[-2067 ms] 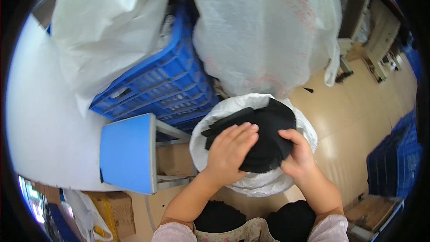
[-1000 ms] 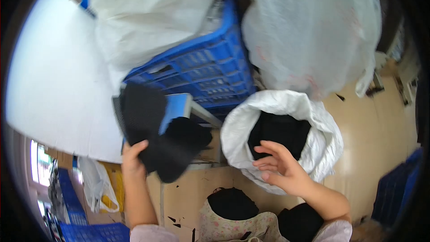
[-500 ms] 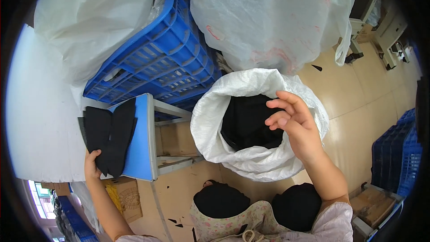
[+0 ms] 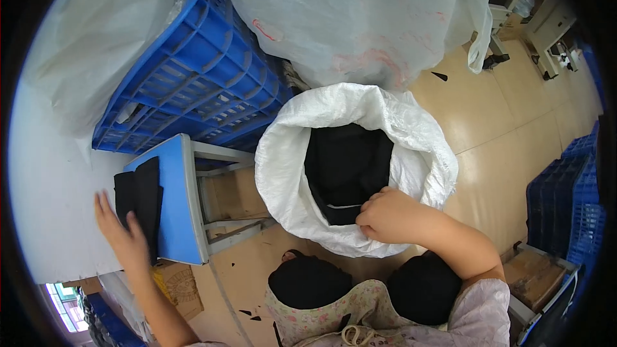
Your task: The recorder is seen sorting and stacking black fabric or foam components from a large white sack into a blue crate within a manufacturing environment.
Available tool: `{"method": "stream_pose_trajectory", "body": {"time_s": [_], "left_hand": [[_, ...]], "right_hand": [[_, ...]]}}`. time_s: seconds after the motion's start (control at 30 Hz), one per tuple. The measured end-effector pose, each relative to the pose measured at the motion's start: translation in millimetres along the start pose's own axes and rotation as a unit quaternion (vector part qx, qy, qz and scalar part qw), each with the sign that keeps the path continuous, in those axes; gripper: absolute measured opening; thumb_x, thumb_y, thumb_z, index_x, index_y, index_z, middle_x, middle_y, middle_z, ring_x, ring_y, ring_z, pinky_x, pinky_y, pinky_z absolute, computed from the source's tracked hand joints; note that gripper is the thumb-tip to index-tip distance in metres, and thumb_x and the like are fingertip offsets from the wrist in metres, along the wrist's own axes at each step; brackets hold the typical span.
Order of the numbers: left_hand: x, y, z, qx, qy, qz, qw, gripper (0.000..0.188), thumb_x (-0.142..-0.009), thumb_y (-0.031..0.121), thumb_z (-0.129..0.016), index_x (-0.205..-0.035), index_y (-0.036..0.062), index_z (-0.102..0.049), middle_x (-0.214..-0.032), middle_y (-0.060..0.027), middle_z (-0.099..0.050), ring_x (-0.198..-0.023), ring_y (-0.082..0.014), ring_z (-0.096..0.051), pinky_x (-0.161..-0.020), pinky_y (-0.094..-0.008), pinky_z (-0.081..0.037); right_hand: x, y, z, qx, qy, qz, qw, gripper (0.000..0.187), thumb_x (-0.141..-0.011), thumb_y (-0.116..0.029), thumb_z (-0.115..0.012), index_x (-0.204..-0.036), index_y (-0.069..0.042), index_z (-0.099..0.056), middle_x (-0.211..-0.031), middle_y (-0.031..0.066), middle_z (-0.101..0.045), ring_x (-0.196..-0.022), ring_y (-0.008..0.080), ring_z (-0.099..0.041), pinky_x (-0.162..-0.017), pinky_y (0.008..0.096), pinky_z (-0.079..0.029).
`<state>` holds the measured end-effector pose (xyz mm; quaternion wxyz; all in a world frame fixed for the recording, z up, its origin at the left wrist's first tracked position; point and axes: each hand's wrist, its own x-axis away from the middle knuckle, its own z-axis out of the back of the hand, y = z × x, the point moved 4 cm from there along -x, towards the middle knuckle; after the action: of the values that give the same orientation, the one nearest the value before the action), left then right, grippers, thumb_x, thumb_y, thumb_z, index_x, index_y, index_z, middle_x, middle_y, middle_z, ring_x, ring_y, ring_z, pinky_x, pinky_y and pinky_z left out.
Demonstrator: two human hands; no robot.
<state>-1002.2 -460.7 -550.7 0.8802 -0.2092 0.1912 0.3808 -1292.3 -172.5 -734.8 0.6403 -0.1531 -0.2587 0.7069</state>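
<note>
Holding its fingers apart, your left hand [image 4: 124, 238] overlaps the cloth [image 4: 144, 189], contact unclear; your right hand [image 4: 391, 216] is curled at five o'clock on the sack [image 4: 283, 180], its grip hidden. The cloth rests on the stool [image 4: 181, 205], at nine o'clock from the sack. It looks light and limp; pinch all layers by the six o'clock edge.

Right fingers [image 4: 366, 218] curl over the sack [image 4: 283, 154] (black cloth [image 4: 347, 160] inside).

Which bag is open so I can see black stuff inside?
The white woven sack by the knees, with the right hand at its near edge. Its mouth gapes upward around black pieces; the big cloudy bag behind shows none.
</note>
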Motion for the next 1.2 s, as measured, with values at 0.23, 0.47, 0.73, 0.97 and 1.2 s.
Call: {"method": "stream_pose_trajectory", "body": {"time_s": [0.23, 0.47, 0.73, 0.97, 1.2], "left_hand": [[3, 292, -59, 0.376, -0.240, -0.255, 0.858, 0.045, -0.075, 0.020, -0.069, -0.110, -0.0048, -0.057, -0.123, -0.0223, -0.051, -0.114, -0.0361, -0.049, -0.096, -0.0399, -0.041], [20, 329, -122, 0.207, -0.361, -0.276, 0.866, 0.058, -0.067, 0.011, -0.071, -0.118, -0.0012, -0.046, -0.105, -0.0185, -0.056, -0.099, -0.0339, -0.055, -0.079, -0.0403, -0.048], [-24, 290, -113, 0.394, -0.286, -0.048, 0.872, 0.036, -0.071, 0.012, -0.062, -0.105, 0.0011, -0.055, -0.096, -0.0212, -0.062, -0.090, -0.0393, -0.059, -0.076, -0.0427, -0.048], [-62, 276, -24, 0.591, -0.260, 0.002, 0.764, 0.050, -0.070, 0.004, -0.066, -0.118, 0.0055, -0.052, -0.089, -0.0088, -0.061, -0.069, -0.0125, -0.059, -0.052, -0.0249, -0.048], [-47, 314, -14, 0.762, -0.361, 0.127, 0.522, 0.063, -0.077, 0.006, -0.068, -0.130, 0.0054, -0.035, -0.081, -0.0089, -0.061, -0.055, -0.0114, -0.059, -0.047, -0.0218, -0.047]], "right_hand": [[-4, -8, -2, 0.033, -0.088, -0.034, 0.995, 0.016, -0.075, -0.023, -0.057, -0.071, -0.010, -0.064, -0.073, 0.0056, -0.062, -0.078, 0.0254, -0.061, -0.072, 0.0379, -0.046], [7, -8, -4, 0.033, -0.039, -0.040, 0.998, 0.015, -0.076, -0.023, -0.057, -0.076, -0.010, -0.064, -0.076, 0.0053, -0.062, -0.079, 0.0253, -0.062, -0.073, 0.0380, -0.046], [-3, -1, 19, -0.093, 0.095, -0.108, 0.985, 0.030, -0.083, -0.023, -0.058, -0.097, 0.003, -0.060, -0.093, 0.0146, -0.063, -0.088, 0.0325, -0.060, -0.080, 0.0401, -0.047], [-11, -12, 45, -0.149, 0.296, -0.131, 0.934, 0.081, -0.079, -0.036, -0.068, -0.133, 0.009, -0.029, -0.129, 0.0276, -0.043, -0.119, 0.0374, -0.048, -0.098, 0.0369, -0.040], [-16, -29, 50, -0.550, 0.360, -0.096, 0.748, 0.059, -0.073, -0.013, -0.076, -0.119, -0.005, -0.040, -0.099, 0.0007, -0.044, -0.100, 0.0134, -0.044, -0.088, 0.0290, -0.040]]}}
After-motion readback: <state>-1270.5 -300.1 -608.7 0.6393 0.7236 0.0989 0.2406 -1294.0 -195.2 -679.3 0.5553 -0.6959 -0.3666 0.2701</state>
